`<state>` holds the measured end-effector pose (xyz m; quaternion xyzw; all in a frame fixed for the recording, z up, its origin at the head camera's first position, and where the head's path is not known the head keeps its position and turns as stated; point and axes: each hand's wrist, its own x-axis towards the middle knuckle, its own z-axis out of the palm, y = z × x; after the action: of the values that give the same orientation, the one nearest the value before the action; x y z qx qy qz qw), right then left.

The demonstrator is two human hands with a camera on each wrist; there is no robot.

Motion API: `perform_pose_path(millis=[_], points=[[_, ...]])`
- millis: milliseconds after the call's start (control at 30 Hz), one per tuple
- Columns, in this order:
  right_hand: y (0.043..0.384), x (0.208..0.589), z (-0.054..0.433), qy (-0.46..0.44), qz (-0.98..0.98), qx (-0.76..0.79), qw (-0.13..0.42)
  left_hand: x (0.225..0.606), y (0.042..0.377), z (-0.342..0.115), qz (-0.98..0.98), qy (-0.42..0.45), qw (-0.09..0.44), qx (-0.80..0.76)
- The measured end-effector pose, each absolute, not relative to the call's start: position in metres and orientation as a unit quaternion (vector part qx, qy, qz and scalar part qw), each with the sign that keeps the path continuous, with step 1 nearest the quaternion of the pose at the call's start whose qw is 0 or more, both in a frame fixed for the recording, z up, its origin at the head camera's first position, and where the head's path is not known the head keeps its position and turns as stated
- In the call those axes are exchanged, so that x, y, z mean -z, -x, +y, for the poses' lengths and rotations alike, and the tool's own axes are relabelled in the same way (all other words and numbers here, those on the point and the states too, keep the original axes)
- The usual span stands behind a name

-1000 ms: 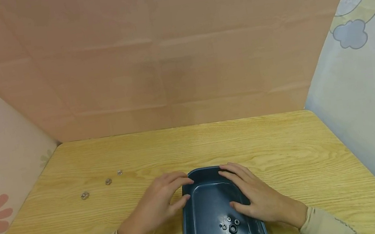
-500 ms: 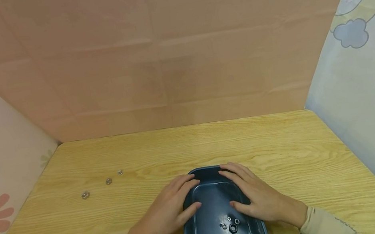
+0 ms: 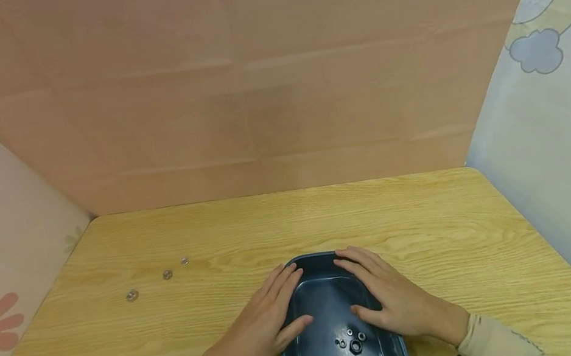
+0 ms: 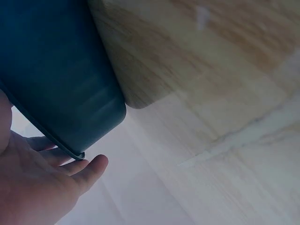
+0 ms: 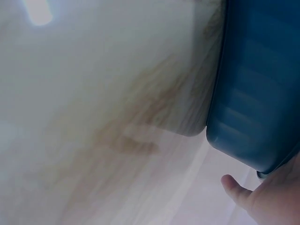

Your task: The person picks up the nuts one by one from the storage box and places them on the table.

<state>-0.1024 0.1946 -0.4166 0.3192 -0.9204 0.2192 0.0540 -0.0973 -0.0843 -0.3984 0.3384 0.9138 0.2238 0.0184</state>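
Observation:
A dark blue tray point(image 3: 318, 305) lies lengthwise at the table's near edge, its lower end cut off by the head view. My left hand point(image 3: 260, 326) rests over its far left rim, fingers extended and thumb above the inside. On the far right rim lies my right hand point(image 3: 392, 300), its fingers loosely spread and its thumb over the tray. Inside, by the right thumb, sit a larger dark nut point(image 3: 356, 347) and several smaller nuts point(image 3: 361, 336). Both wrist views show the tray's outer wall point(image 4: 70, 89) beside the hands; neither shows the nuts.
Three metal nuts lie in a slanting row on the left of the wooden table point(image 3: 407, 215): a large nut point(image 3: 132, 295), a medium nut point(image 3: 167, 274) and a small nut point(image 3: 184, 261). A brown paper backdrop point(image 3: 254, 115) rises behind, with patterned side panels.
My left hand has moved right and come down onto the tray's left rim, its fingers drawing closer together. The right hand, the tray and the nuts have stayed in place.

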Motion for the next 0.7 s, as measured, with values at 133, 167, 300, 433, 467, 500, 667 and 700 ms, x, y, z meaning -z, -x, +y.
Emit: perform_pose_path(millis=[133, 167, 300, 433, 467, 500, 667, 700], points=[[0.1026, 0.4163, 0.1945, -0.320, -0.921, -0.212, 0.058, 0.3991, 0.0966, -0.0841, 0.914, -0.327, 0.028, -0.237], [0.1026, 0.4162, 0.1945, -0.320, -0.922, -0.210, 0.059, 0.3993, 0.0966, -0.0840, 0.915, -0.324, 0.033, -0.239], [0.1023, 0.4149, 0.1938, -0.318, -0.923, -0.206, 0.063, 0.3999, 0.0964, -0.0833, 0.917, -0.313, 0.046, -0.244], [0.1019, 0.4132, 0.1931, -0.321, -0.922, -0.207, 0.070, 0.4010, 0.0961, -0.0825, 0.915, -0.317, 0.036, -0.245], [0.1018, 0.4128, 0.1929, -0.322, -0.921, -0.209, 0.071, 0.4013, 0.0960, -0.0825, 0.915, -0.319, 0.034, -0.245], [0.1017, 0.4124, 0.1926, -0.324, -0.920, -0.210, 0.072, 0.4016, 0.0958, -0.0824, 0.915, -0.320, 0.031, -0.245], [0.1012, 0.4105, 0.1917, -0.333, -0.916, -0.209, 0.082, 0.4020, 0.0951, -0.0823, 0.918, -0.316, 0.030, -0.237], [0.1011, 0.4100, 0.1916, -0.335, -0.915, -0.207, 0.087, 0.4018, 0.0951, -0.0822, 0.919, -0.315, 0.030, -0.235]])
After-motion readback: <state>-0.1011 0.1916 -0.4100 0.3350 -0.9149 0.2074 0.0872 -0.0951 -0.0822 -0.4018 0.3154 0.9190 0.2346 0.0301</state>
